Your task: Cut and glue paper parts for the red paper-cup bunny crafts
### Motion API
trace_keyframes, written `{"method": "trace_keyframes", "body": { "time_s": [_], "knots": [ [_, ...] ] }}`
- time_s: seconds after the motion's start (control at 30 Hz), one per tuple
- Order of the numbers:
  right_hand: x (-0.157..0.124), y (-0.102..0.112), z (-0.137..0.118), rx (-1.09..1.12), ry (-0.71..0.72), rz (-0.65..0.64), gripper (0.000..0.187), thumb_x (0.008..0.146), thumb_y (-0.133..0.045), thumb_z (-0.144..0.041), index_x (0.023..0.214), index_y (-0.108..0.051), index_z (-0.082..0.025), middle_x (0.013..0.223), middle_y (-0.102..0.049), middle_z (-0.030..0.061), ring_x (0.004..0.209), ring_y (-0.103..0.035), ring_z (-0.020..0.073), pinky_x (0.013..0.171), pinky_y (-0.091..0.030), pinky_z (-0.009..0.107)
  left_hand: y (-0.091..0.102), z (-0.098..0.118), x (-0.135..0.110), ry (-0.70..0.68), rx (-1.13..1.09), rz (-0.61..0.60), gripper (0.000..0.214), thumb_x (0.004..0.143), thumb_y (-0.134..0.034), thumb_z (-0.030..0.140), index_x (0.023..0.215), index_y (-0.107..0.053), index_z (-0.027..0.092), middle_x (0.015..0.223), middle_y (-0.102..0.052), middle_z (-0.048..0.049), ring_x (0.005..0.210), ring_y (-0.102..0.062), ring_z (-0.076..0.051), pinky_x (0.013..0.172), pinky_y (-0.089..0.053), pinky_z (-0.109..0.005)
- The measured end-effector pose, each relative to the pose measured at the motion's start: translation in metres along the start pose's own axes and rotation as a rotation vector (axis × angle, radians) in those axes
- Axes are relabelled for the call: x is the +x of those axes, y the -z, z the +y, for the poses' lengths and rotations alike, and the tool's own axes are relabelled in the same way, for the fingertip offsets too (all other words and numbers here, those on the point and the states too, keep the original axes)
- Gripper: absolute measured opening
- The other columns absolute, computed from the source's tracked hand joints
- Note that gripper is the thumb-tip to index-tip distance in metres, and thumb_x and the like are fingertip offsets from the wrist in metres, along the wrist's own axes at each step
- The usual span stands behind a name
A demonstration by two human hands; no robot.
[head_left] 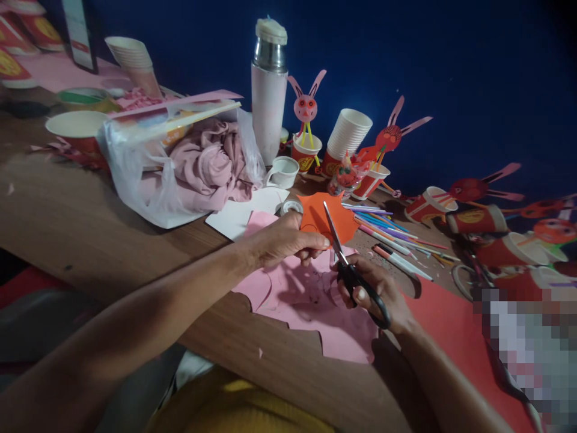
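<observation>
My left hand (288,240) pinches a piece of orange paper (325,218) and holds it up over the table. My right hand (376,294) is closed round the black handles of a pair of scissors (349,264), whose blades point up into the orange paper's edge. Under both hands lies a pink paper sheet (315,313) with cut, scalloped edges. A red sheet (451,331) lies to the right, beneath my right forearm.
Coloured pens and sticks (392,234) are spread right of the orange paper. Behind stand a white thermos (268,90), stacked paper cups (347,135), paper rabbit figures in cups (305,129), and a plastic bag with pink cloth (189,168). The wooden table (90,222) runs left.
</observation>
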State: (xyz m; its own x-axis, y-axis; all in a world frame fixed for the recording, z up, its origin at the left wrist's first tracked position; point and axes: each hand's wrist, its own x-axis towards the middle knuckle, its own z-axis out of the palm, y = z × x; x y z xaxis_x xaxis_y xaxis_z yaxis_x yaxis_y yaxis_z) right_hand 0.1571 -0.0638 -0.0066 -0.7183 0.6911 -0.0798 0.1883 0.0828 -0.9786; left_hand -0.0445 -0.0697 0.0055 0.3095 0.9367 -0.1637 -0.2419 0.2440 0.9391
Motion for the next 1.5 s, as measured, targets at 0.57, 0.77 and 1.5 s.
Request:
{"method": "trace_keyframes", "body": {
  "time_s": [0.57, 0.77, 1.5],
  "knots": [
    [0.001, -0.002, 0.002, 0.061, 0.037, 0.07, 0.045, 0.069, -0.062, -0.056, 0.09, -0.052, -0.017, 0.056, -0.053, -0.0028, 0.046, -0.046, 0.0093, 0.044, -0.037, 0.022, -0.001, 0.0, 0.002, 0.042, -0.062, -0.014, 0.016, 0.073, -0.059, 0.014, 0.059, -0.05, 0.012, 0.05, -0.044, 0.0051, 0.041, -0.037, -0.003, 0.041, -0.036, -0.016],
    [0.0, -0.005, 0.004, 0.113, 0.067, 0.115, 0.043, 0.071, -0.062, -0.054, 0.092, -0.052, -0.018, 0.058, -0.052, -0.0034, 0.047, -0.046, 0.008, 0.045, -0.038, 0.021, -0.006, -0.005, 0.002, -0.008, -0.145, 0.033, 0.019, 0.07, -0.065, 0.021, 0.063, -0.048, 0.013, 0.053, -0.043, 0.0066, 0.04, -0.035, -0.001, 0.041, -0.034, -0.015],
    [-0.004, -0.007, 0.013, 0.151, 0.054, 0.037, 0.043, 0.073, -0.061, -0.054, 0.096, -0.051, -0.019, 0.062, -0.052, -0.0024, 0.051, -0.045, 0.0094, 0.048, -0.036, 0.022, -0.003, 0.005, 0.0, 0.026, -0.049, 0.065, 0.02, 0.071, -0.053, 0.002, 0.054, -0.05, 0.012, 0.048, -0.041, 0.0067, 0.039, -0.033, -0.002, 0.038, -0.034, -0.016]
  ]
}}
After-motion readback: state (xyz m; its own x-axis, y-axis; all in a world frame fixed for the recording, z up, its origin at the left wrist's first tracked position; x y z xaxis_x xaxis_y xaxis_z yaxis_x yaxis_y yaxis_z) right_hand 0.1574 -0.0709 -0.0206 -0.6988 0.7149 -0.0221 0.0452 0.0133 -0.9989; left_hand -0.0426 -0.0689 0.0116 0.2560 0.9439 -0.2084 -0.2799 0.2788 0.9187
